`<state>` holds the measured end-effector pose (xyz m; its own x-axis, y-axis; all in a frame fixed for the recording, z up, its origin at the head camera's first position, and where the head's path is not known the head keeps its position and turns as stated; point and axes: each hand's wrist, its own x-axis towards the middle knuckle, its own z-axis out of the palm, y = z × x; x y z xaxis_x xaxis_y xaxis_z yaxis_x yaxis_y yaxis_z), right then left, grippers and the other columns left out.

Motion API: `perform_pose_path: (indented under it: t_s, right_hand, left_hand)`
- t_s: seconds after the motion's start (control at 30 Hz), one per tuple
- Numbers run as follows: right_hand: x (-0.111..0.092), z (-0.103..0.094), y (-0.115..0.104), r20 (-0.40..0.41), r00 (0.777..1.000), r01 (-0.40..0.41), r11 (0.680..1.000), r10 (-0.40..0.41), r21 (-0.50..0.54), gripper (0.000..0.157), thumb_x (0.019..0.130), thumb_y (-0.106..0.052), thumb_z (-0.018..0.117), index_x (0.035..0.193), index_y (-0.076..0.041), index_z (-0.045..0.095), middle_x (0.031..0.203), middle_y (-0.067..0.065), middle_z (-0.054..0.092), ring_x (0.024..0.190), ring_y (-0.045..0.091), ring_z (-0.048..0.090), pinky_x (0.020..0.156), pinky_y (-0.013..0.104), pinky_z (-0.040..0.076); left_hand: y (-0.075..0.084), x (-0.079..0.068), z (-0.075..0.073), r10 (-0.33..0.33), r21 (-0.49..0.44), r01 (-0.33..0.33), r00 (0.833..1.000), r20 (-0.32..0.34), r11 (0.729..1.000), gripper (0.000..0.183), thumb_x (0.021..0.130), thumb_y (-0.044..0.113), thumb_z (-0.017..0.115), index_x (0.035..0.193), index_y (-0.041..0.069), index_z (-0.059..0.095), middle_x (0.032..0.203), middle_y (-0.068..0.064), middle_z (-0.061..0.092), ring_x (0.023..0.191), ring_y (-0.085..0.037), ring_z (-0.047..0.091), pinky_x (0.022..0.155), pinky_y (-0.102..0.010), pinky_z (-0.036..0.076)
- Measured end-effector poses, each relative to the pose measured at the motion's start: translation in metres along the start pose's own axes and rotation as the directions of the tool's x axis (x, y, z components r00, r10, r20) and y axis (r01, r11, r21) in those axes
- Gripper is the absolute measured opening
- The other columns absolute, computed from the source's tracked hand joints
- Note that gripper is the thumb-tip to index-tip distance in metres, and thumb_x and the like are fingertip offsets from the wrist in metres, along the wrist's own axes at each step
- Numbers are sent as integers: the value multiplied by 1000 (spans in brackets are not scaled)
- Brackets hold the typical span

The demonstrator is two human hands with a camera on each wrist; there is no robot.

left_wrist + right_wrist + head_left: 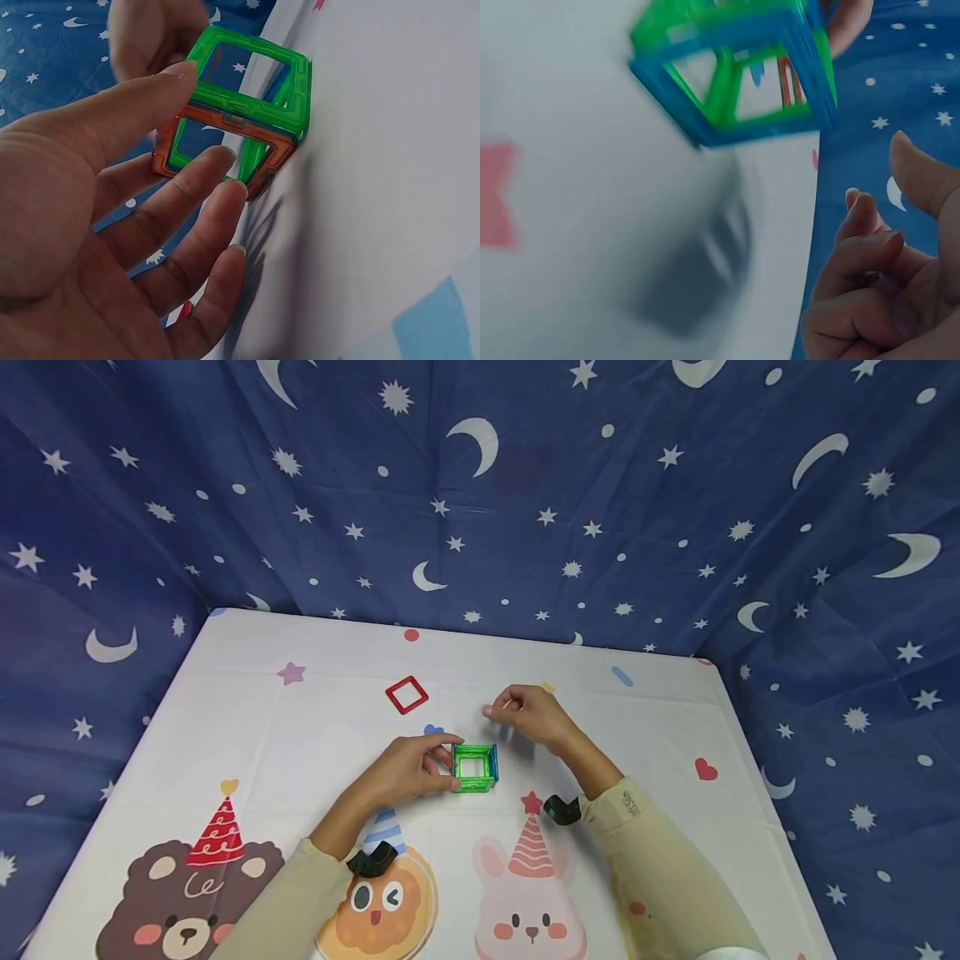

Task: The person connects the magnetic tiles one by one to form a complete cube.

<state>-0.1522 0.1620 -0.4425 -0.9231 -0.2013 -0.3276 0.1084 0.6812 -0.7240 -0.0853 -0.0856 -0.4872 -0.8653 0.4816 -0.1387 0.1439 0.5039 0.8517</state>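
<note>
A small cube built from magnetic tiles [475, 784] stands on the white tabletop, its sides open square frames. Green tiles make up most of it; an orange-red tile [217, 120] faces the left palm and a blue tile [772, 135] faces right. My left hand [405, 768] holds the cube from the left, thumb on the near side and forefinger on the far side. Up and to the right of the cube, my right hand [534, 717] hovers apart from it, holding nothing, fingers loosely bent with the thumb sticking out. Behind the cube lies a single red square tile [398, 684], flat.
The white tablecloth [300, 743] carries printed cartoon animals, stars and hearts. Around its back and sides hangs a dark blue curtain [525, 585] with moons and stars. Black wrist devices [372, 860] sit at both sleeve cuffs.
</note>
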Motion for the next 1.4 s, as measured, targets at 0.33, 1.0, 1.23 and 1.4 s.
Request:
perform_pose_path:
  t_s: [0.33,1.0,1.23,1.4]
  right_hand:
    - [67,-3,-39,143,964,244,960,-224,-141,41,90,-40,78,122,-15,72,95,5,65,85,22,55,69,32,44]
    - [139,51,-57,412,871,389,888,-268,-245,31,87,-31,82,116,-23,74,90,-2,63,83,13,55,75,24,42]
    - [147,61,-62,353,897,384,866,-266,-322,19,86,-31,84,99,-22,73,80,-5,57,78,11,51,74,24,38]
    - [149,62,-67,384,887,400,845,-259,-355,15,89,-28,80,92,-16,71,78,-5,56,79,11,51,74,24,38]
  left_hand:
    - [-3,0,-3,-3,-32,3,1000,5,999,62,80,32,89,136,21,64,100,7,70,76,-10,64,73,-26,54]
    - [-7,-2,-1,76,-49,-75,997,30,996,60,81,32,88,134,20,65,100,4,72,77,-8,66,74,-24,54]
    - [-8,-1,-3,77,-54,-76,997,25,996,59,80,32,88,134,21,65,99,5,71,77,-8,66,73,-23,54]
    - [-10,0,-5,79,-52,-78,997,16,996,59,80,30,88,134,21,65,98,7,71,76,-8,67,73,-23,54]
